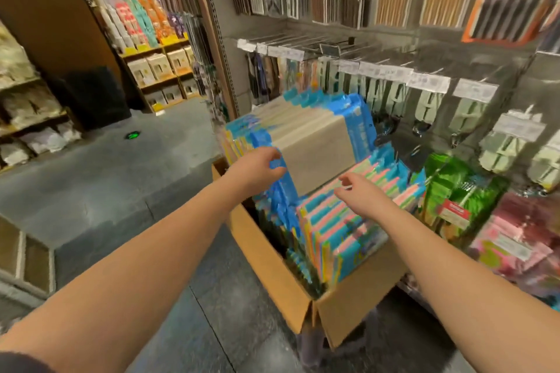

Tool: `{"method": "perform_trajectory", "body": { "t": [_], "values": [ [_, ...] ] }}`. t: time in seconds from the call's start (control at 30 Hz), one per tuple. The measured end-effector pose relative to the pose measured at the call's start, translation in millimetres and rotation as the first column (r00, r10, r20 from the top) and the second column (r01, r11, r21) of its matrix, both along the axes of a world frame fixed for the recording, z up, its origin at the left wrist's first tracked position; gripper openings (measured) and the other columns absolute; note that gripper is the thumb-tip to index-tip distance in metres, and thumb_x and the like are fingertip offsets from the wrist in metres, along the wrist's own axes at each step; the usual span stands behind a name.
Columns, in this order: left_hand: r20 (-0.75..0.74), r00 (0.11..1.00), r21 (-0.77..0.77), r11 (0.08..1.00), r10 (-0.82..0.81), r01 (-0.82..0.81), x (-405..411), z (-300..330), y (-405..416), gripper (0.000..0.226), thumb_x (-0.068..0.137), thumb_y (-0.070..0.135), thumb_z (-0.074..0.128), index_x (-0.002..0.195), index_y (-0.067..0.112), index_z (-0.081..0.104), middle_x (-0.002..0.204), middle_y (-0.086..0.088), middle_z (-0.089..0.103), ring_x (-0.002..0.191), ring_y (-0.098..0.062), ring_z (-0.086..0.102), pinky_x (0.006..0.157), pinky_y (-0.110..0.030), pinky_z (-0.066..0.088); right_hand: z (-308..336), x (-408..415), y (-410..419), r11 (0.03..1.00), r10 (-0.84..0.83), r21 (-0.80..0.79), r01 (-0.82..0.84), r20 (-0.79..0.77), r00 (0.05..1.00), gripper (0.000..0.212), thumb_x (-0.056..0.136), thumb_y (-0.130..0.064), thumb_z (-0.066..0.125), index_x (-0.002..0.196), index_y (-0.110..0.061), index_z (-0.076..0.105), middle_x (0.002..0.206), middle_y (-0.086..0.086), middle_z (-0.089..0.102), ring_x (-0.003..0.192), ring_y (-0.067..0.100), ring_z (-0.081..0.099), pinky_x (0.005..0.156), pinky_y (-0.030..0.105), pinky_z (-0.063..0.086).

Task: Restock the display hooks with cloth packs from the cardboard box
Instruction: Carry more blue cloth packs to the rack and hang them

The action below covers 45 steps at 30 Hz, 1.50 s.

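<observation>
An open cardboard box (281, 269) stands on the floor before the display, packed with blue-edged cloth packs. A stack of grey cloth packs (318, 145) rises out of its far end. My left hand (257, 171) grips the near left edge of that stack, fingers curled round the blue packaging. My right hand (360, 194) hovers with relaxed fingers over a row of pink-and-blue cloth packs (342, 221) in the box; I cannot tell if it touches them. Display hooks (333, 48) with white price tags jut out above the box.
Pale green items (430, 106) hang from the hooks at right. Green packs (457, 200) and pink packs (515, 239) hang lower right. Shelves of boxed goods (160, 70) line the far side of the grey floor (121, 179).
</observation>
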<state>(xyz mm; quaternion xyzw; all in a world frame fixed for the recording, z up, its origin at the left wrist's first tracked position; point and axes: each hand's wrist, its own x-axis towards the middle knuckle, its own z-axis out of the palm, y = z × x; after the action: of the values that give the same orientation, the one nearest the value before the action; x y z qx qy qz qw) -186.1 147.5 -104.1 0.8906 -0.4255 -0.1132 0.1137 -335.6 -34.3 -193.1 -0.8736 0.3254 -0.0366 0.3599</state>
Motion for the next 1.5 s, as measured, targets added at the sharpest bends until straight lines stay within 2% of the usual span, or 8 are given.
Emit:
{"method": "perform_trajectory", "body": {
  "t": [0.37,0.6,0.87,0.97,1.13,1.23,1.3,1.5],
  "values": [
    [-0.043,0.996,0.071,0.994,-0.078,0.081,87,-21,-121,0.060,0.096,0.045,0.060,0.137,0.003,0.047,0.140,-0.018,0.050,0.123,-0.034,0.051,0.090,-0.036,0.043,-20,87,-44,0.965,-0.228,0.129,0.230,-0.035,0.973,0.066,0.095,-0.030,0.056,0.152,-0.009,0.030,0.154,0.012,0.039,0.136,0.028,0.044,0.109,0.033,0.035],
    [-0.048,0.994,0.081,0.992,-0.097,0.100,118,-45,-161,0.080,0.085,0.061,0.067,0.137,0.004,0.046,0.141,-0.018,0.046,0.132,-0.037,0.040,0.105,-0.043,0.038,-41,114,-42,0.902,-0.395,0.191,0.387,0.004,0.919,0.081,0.086,-0.045,0.058,0.155,-0.017,0.026,0.153,0.011,0.034,0.133,0.028,0.046,0.112,0.039,0.037],
    [-0.225,0.968,0.228,0.960,-0.111,0.163,114,-46,-181,0.103,0.074,0.069,0.072,0.145,0.001,0.040,0.149,-0.017,0.036,0.128,-0.036,0.047,0.103,-0.045,0.047,-59,109,-39,0.872,-0.438,0.247,0.423,0.006,0.899,0.073,0.093,-0.025,0.051,0.158,-0.026,0.017,0.152,0.004,0.029,0.125,0.024,0.052,0.108,0.044,0.043],
    [-0.298,0.950,0.205,0.965,-0.097,0.162,103,-43,-179,0.107,0.078,0.057,0.078,0.152,0.004,0.022,0.138,-0.014,0.052,0.120,-0.032,0.055,0.089,-0.038,0.050,-59,107,-40,0.880,-0.423,0.237,0.411,-0.001,0.906,0.070,0.095,-0.024,0.048,0.158,-0.026,0.017,0.155,0.002,0.027,0.130,0.025,0.048,0.110,0.043,0.041],
    [-0.251,0.962,0.092,0.987,-0.103,0.130,95,-43,-174,0.081,0.084,0.039,0.076,0.143,0.004,0.033,0.088,-0.002,0.057,0.080,-0.019,0.057,0.056,-0.031,0.042,-55,102,-47,0.888,-0.396,0.250,0.386,-0.010,0.918,0.068,0.096,-0.029,0.048,0.157,-0.027,0.018,0.158,0.002,0.027,0.134,0.028,0.045,0.111,0.041,0.039],
    [-0.183,0.979,0.083,0.991,-0.085,0.102,92,-41,-169,0.070,0.080,0.046,0.075,0.131,0.008,0.046,0.102,-0.005,0.057,0.109,-0.028,0.056,0.081,-0.038,0.050,-47,99,-51,0.887,-0.379,0.286,0.363,0.000,0.925,0.069,0.097,-0.037,0.051,0.158,-0.027,0.018,0.159,0.002,0.028,0.137,0.029,0.041,0.111,0.039,0.037],
    [0.000,0.994,0.149,0.983,-0.108,0.106,92,-36,-168,0.063,0.076,0.060,0.072,0.117,0.014,0.059,0.129,-0.012,0.049,0.133,-0.037,0.037,0.107,-0.049,0.036,-41,98,-51,0.880,-0.370,0.323,0.349,0.004,0.929,0.072,0.096,-0.041,0.052,0.158,-0.027,0.017,0.159,0.002,0.029,0.137,0.029,0.041,0.111,0.040,0.037],
    [-0.081,0.993,0.282,0.954,-0.082,0.101,110,-29,-170,0.084,0.074,0.068,0.071,0.136,0.018,0.046,0.148,-0.017,0.038,0.132,-0.037,0.040,0.108,-0.048,0.039,-38,99,-48,0.851,-0.345,0.433,0.296,0.037,0.938,0.089,0.080,-0.056,0.058,0.156,-0.029,0.021,0.157,0.005,0.030,0.130,0.030,0.049,0.108,0.048,0.044]
  ]
}}
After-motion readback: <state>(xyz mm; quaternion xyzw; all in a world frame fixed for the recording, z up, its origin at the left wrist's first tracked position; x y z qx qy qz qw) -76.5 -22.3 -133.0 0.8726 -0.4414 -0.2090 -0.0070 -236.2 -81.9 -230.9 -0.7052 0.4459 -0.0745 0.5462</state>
